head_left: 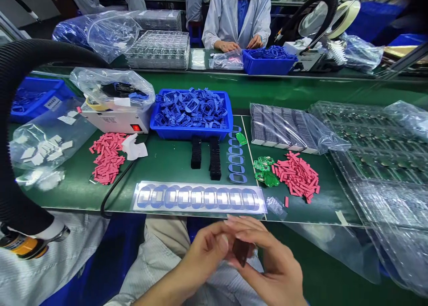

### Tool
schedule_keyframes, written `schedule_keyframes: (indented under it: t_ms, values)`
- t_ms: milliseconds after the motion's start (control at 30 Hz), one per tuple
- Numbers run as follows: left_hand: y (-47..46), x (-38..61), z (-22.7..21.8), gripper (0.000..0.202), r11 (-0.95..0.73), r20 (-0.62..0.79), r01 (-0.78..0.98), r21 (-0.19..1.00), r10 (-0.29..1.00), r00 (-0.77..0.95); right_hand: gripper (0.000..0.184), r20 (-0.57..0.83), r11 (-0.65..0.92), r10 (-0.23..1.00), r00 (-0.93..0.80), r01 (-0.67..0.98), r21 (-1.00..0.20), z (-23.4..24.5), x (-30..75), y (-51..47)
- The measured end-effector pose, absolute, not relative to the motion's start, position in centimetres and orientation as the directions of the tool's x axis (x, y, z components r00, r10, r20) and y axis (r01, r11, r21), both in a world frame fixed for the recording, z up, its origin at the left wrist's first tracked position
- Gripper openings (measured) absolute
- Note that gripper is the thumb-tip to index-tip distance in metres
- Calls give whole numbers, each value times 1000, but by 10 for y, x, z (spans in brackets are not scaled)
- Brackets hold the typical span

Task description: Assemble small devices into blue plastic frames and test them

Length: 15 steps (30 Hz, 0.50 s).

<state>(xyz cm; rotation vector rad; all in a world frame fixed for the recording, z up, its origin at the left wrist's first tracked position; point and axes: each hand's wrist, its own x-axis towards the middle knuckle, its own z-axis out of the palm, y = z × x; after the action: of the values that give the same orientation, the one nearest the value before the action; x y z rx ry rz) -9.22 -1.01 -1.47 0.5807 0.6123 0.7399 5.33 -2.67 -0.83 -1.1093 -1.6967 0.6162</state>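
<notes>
At the far left of the work surface, a heap of pink strips (109, 161) is seen beside the blue bin (190, 133) of molded plastic frames, with two stacks of thin black pieces (196, 153) set just in front of the bin. Nearer the edge, a white sheet (200, 211) bearing a row of oval pieces is laid flat.

Below that sheet, the left hand (207, 250) is held with its fingers curled and its thumb drawn in toward them; whether the piece is gripped or only steadied by it cannot be told. Between the two hands, over the lap and off the table, a small dark flat piece (241, 251) is held, tilted. By the right hand (272, 255), it is pinched with the index finger bent over the top and the thumb below, the gap being only as wide as the piece.

The piece is judged to be light, stiff and rather smooth, so slipping may be expected if it is pinched at a corner. It is best taken by opposite edges, with light pressure, as brittleness cannot be ruled out. Further right, green circuit boards (268, 177) are grouped against a second pink heap (297, 177).
</notes>
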Motion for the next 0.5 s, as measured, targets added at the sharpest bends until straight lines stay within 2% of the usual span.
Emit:
schedule_keyframes:
  t_ms: [133,300,400,467,500]
  values:
    - [-11,-92,-4,54,749,-299,-397,530,603,739,25,340,353,935,-103,153,-923,-6,46,-29]
    - [-14,-88,-3,45,775,-295,-490,399,614,732,25,281,283,951,-129,2,-959,-2,42,-27]
    - [-14,-89,-7,43,767,-343,-477,430,627,700,18,387,393,919,-69,107,-913,4,51,-27]
    - [-13,-91,-7,41,723,-376,-466,510,675,635,8,486,473,873,-43,313,-823,9,60,-26]
    - [-13,-92,-7,40,693,-376,-465,551,704,602,12,517,487,855,-45,414,-769,11,64,-25]
